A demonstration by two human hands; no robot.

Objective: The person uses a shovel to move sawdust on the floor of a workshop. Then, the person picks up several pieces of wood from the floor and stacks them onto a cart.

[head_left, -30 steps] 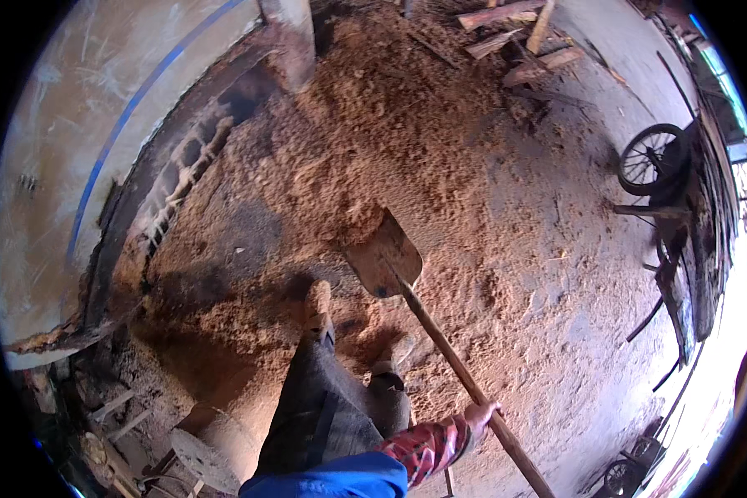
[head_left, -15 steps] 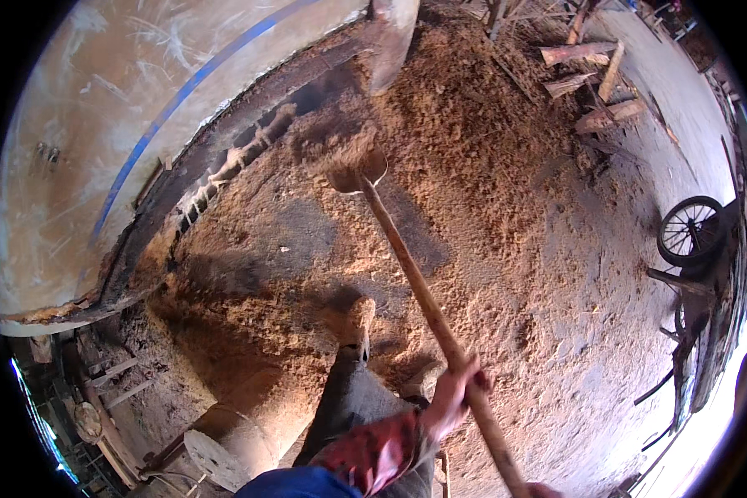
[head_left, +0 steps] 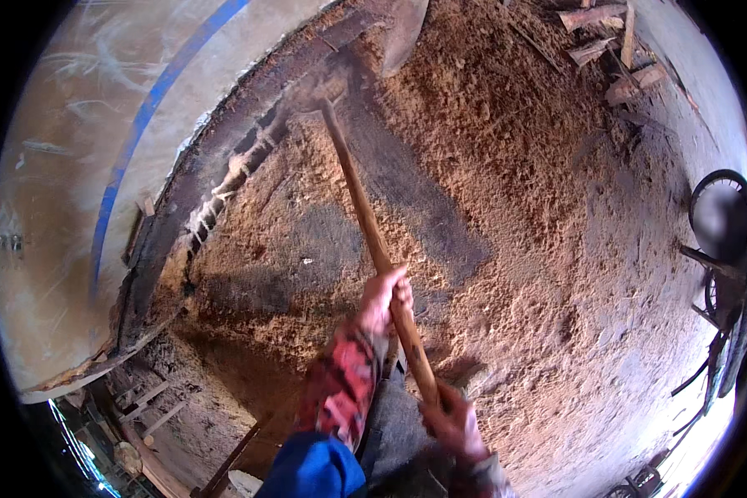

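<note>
A long wooden-handled shovel (head_left: 359, 199) slants away from me toward the far left. Midway along its shaft, my left hand (head_left: 385, 300) is wrapped round the wood. Lower down, near the shaft's end, my right hand (head_left: 455, 422) grips it too. The blade is mostly lost in dust and loose brown material at the dark slot (head_left: 253, 153) under the pale wall. Crumbly brown sawdust-like material (head_left: 515, 141) lies thick over the ground, with a dark scraped strip (head_left: 440, 220) running through it to the right of the shaft.
A pale wall with a blue stripe (head_left: 133, 153) curves along the left. Split wood pieces (head_left: 591, 51) lie at the far right, and a spoked wheel (head_left: 714, 212) with a dark frame stands at the right edge. Wooden bars (head_left: 145, 398) are at lower left.
The shovel has pushed forward and left to the slot, its loaded blade going from plain view into dust. Both hands have moved forward with the shaft, and the dark scraped strip shows longer.
</note>
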